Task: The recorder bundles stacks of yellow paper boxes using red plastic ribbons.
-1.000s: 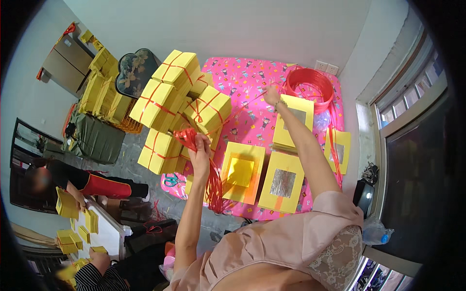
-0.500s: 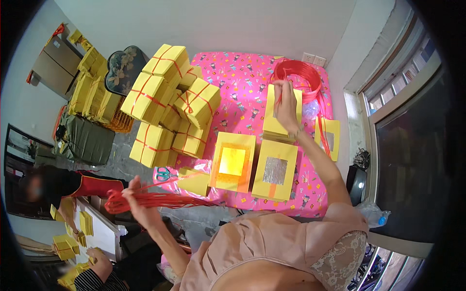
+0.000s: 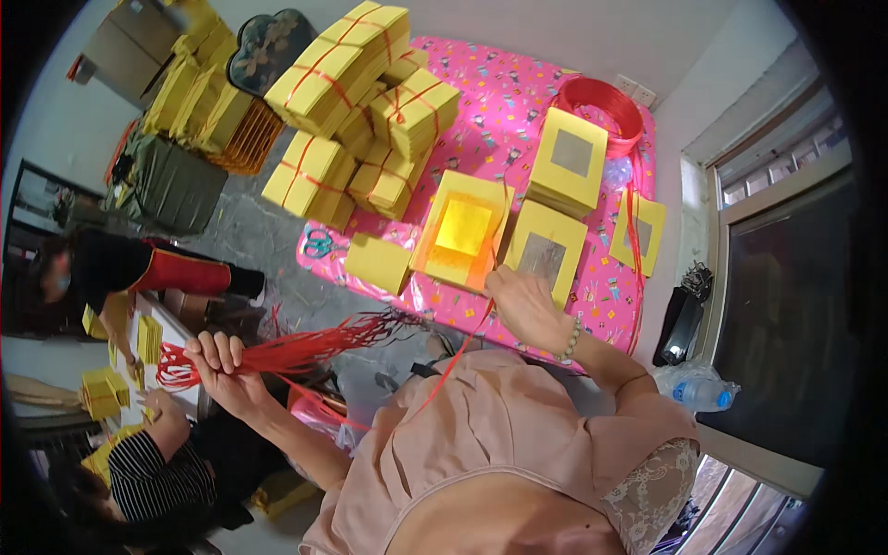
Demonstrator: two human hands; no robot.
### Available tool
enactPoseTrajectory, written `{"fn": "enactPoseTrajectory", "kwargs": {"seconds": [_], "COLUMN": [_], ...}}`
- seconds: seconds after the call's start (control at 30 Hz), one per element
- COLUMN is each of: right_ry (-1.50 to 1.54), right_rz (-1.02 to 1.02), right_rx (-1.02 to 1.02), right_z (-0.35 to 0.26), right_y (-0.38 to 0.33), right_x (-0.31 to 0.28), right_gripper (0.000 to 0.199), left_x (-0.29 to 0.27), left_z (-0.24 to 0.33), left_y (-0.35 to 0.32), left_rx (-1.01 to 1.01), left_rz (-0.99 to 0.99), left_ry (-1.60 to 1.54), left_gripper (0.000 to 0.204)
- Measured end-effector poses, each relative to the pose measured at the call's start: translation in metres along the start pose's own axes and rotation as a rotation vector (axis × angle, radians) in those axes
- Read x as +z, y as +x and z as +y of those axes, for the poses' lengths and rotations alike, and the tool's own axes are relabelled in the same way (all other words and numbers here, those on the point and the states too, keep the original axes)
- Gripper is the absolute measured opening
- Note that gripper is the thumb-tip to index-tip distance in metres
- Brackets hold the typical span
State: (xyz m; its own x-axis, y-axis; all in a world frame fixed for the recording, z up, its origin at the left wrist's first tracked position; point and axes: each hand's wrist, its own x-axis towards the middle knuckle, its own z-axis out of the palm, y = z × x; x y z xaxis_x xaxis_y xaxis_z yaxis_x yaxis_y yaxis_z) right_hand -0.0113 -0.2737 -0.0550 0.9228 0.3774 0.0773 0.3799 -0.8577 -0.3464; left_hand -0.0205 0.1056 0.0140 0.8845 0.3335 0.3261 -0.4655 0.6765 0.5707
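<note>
My left hand (image 3: 222, 375) is closed round a bundle of red plastic ribbon strips (image 3: 305, 347), whose loose ends fan out to the right. The fingers of my right hand (image 3: 532, 310) pinch a single red ribbon strand (image 3: 453, 370), which sags toward the bundle. That hand is at the near side of two stacks of yellow paper. One stack (image 3: 428, 250) has a gold square framed in orange on top; the other (image 3: 573, 250) bears a silver square and is partly hidden by my hand. A further silver-square stack (image 3: 592, 143) is behind it.
Tied yellow paper bundles (image 3: 328, 83) are piled at the table's far left. On the pink patterned cloth (image 3: 481, 83) lie teal-handled scissors (image 3: 320, 243), a yellow stack (image 3: 377, 261) and a red ribbon coil (image 3: 638, 116). Two people (image 3: 157, 472) work at a white table on the left.
My right hand has come from the far stack back toward me, drawing the ribbon strand. My left hand has moved left with the bundle. The whole view has shifted.
</note>
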Motion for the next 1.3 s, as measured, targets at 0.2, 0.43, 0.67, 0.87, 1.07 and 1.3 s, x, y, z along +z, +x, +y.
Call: {"fn": "enactPoseTrajectory", "kwargs": {"seconds": [0.2, 0.43, 0.67, 0.87, 1.07, 1.3], "right_ry": [0.224, 0.241, -0.112, 0.694, 1.279, 1.207], "right_rz": [0.238, 0.364, -0.364, 0.018, -0.579, -0.958], "right_rx": [-0.152, -0.63, -0.42, -0.823, -0.656, -0.44], "right_z": [-0.039, -0.111, -0.112, -0.177, -0.198, -0.158], "right_y": [0.047, 0.074, 0.095, 0.108, 0.103, 0.096], "right_x": [0.0, -0.01, 0.006, 0.029, 0.058, 0.107], "right_gripper": [0.014, 0.02, 0.037, 0.051, 0.038, 0.021], "left_x": [0.0, 0.008, 0.02, 0.045, 0.059, 0.064], "left_z": [0.013, 0.03, 0.027, 0.011, 0.001, 0.024], "left_y": [-0.01, -0.021, -0.012, -0.016, -0.03, -0.032], "left_rx": [0.026, 0.093, 0.158, 0.092, -0.016, 0.073], "left_rz": [0.016, 0.06, 0.093, 0.107, 0.071, 0.063], "left_ry": [0.037, 0.143, 0.196, 0.161, 0.122, 0.116], "left_gripper": [0.021, 0.021, 0.022, 0.024, 0.025, 0.025]}}
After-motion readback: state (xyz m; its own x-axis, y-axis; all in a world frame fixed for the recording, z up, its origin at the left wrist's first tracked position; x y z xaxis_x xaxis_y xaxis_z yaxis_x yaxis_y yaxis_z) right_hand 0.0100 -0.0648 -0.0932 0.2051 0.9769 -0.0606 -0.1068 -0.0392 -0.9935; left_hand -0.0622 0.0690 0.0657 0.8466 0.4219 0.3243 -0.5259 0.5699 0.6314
